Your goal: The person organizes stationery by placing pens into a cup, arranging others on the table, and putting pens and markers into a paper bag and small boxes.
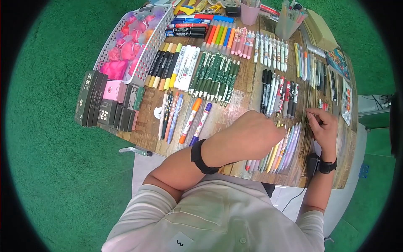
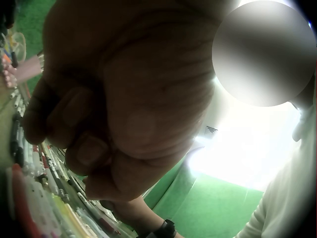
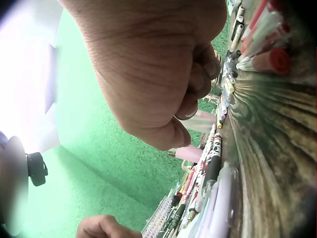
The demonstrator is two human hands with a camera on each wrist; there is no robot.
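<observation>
Head view: the left hand [image 1: 259, 133] is held over the desk [image 1: 245, 88], its grip narrowed by curled fingers. Pastel pens [image 1: 289, 145] are laid at its four o'clock; dark-and-red pens [image 1: 286, 98] are lined up at its one o'clock. The right hand [image 1: 324, 128] is held at three o'clock, its grip also narrowed, fingers bent.

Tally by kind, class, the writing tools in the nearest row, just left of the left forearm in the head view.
Slim pens: 4
Fat markers: 2
Total: 6
</observation>
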